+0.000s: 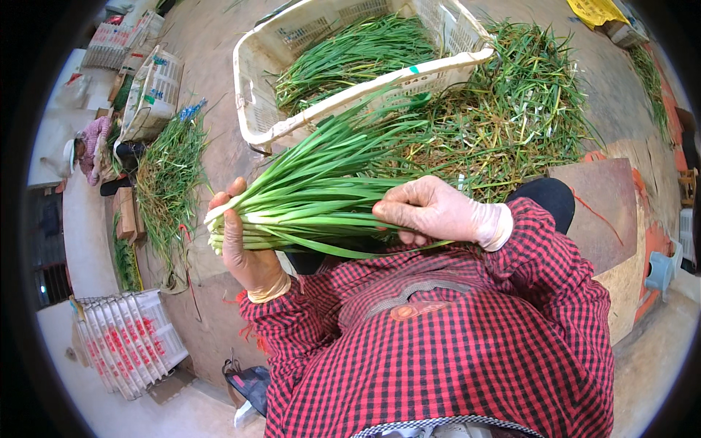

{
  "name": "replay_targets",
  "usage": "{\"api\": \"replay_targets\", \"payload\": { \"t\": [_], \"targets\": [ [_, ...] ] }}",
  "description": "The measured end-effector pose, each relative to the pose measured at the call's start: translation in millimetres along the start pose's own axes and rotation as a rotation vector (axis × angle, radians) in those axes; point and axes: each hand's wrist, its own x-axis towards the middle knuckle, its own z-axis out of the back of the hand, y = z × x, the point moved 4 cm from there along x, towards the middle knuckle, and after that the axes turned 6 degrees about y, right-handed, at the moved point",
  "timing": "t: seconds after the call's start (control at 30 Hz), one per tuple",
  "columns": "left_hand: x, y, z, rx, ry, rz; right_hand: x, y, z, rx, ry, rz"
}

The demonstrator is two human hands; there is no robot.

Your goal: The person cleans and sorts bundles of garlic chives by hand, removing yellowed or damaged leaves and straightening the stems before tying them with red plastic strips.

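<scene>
My left hand [243,252], in a thin translucent glove, grips a bunch of long green leafy stalks [306,202], like garlic chives, by the pale stem ends. The leaves fan out to the right and upward. My right hand [421,211], gloved too, pinches a few leaves at the bunch's lower right side. Just beyond the bunch stands a white plastic crate [328,107] with more green stalks [356,55] lying inside. To the right of the crate, a heap of green and brownish leaves [509,115] is spread on the floor.
At the left, a person [94,145] in a checked top sits by another crate [156,96] and a leaf pile [170,180]. Stacked white crates [128,339] stand lower left. A brown board [597,208] and a blue-grey plastic stool [662,268] are at the right. A yellow bag [597,12] lies upper right.
</scene>
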Motion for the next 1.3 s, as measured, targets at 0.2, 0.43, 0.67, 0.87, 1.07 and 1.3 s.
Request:
{"api": "replay_targets", "payload": {
  "t": [0.2,0.43,0.67,0.87,1.07,1.3],
  "targets": [
    [-4,3,-5,-0.016,0.12,-0.032,20,12,-15,0.206,0.054,0.161],
    [-6,3,-3,-0.068,0.185,-0.031,19,23,-13,-0.149,0.07,0.405],
    [-8,5,-8,-0.055,0.268,0.014,13,27,-8,-0.339,0.167,0.288],
    [-4,3,-19,0.041,0.317,0.062,2,38,7,-0.364,0.13,0.198],
    [1,10,-47,0.313,0.198,0.008,-26,72,14,-0.744,-0.038,0.278],
    [2,2,-54,-0.116,0.245,0.209,-44,100,19,-0.836,0.041,0.355]
  ]
}}
